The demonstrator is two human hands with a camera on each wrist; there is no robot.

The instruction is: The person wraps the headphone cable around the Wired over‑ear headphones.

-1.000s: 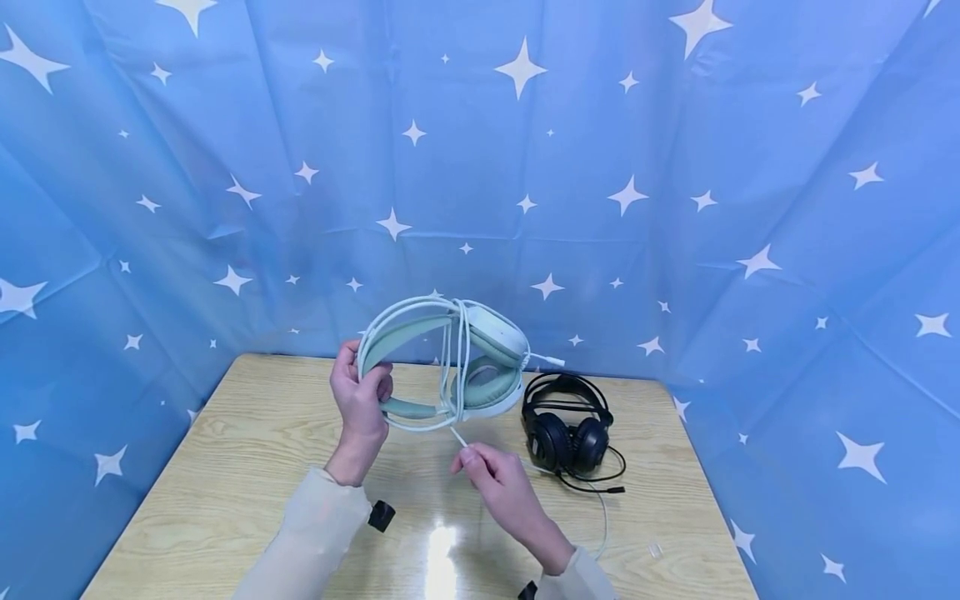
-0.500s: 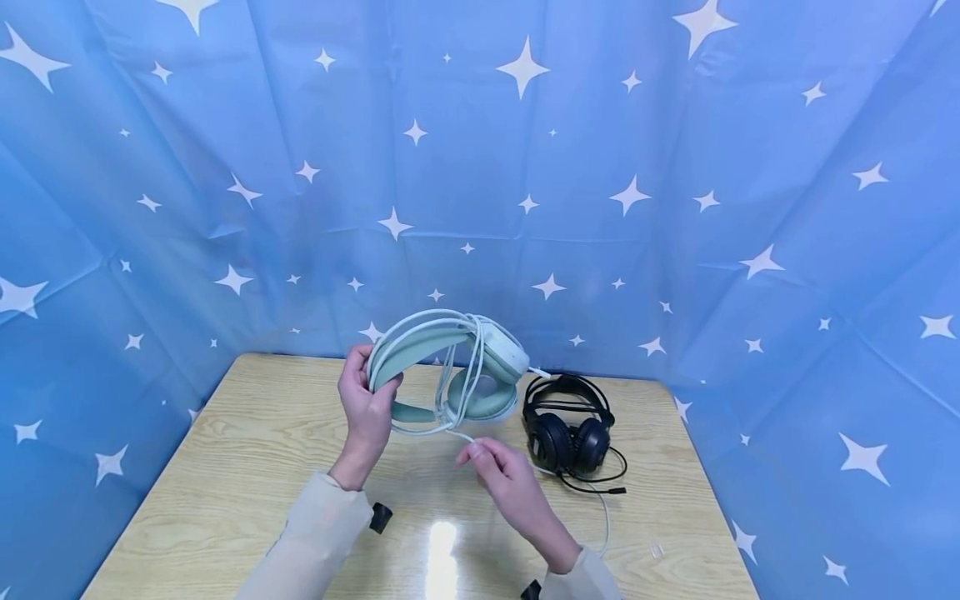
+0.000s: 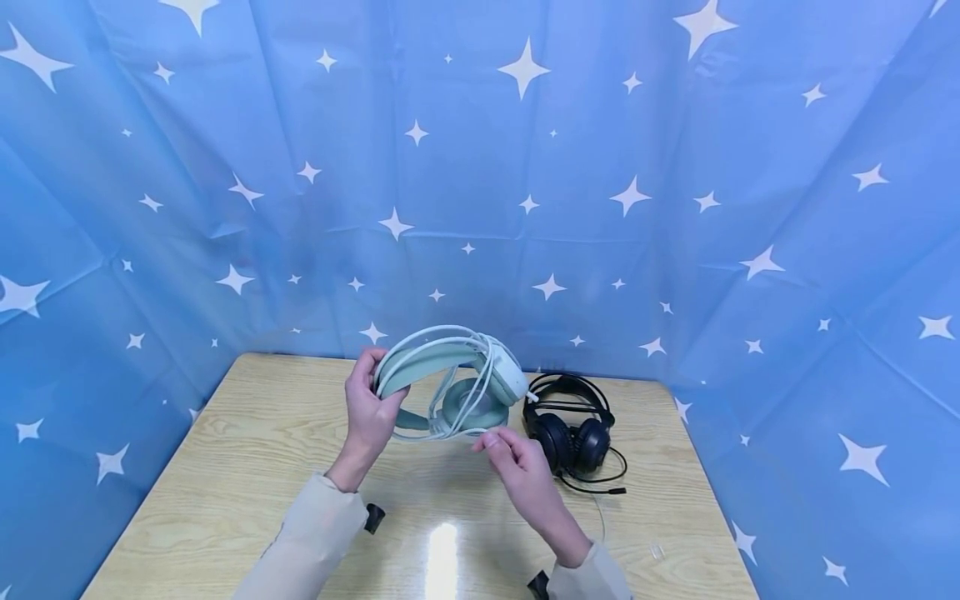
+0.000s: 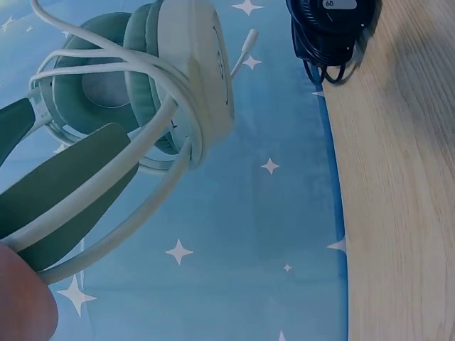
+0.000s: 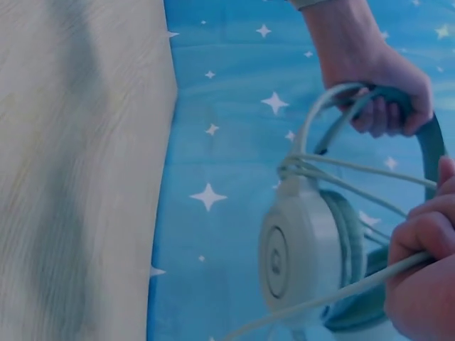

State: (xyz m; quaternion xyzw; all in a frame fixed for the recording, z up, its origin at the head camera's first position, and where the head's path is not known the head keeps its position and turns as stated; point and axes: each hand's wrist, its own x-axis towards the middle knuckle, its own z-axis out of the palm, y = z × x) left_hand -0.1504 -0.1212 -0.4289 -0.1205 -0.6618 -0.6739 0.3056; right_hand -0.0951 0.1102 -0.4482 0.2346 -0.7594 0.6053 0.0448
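My left hand (image 3: 371,412) grips the headband of a white and mint-green headset (image 3: 508,372), which it holds up above the table. A white cable (image 4: 186,106) is looped around the headset near its ear cups, also seen in the left wrist view. Just below the ear cups, my right hand (image 3: 525,483) pinches a stretch of that cable between thumb and fingers. In the right wrist view the cable trails away past the right hand (image 5: 426,263). A short white microphone (image 4: 245,51) sticks out from one ear cup.
A black headset (image 3: 570,433) with its own cable lies on the wooden table (image 3: 225,467) at the back right. A small clear piece (image 3: 657,551) lies near the right edge. A blue curtain (image 3: 480,167) with white stars hangs behind and around the table.
The white and mint-green headset has come down and tilted in my left hand, shifting slightly right. My right hand has moved up and right with the cable, closer to the ear cups.
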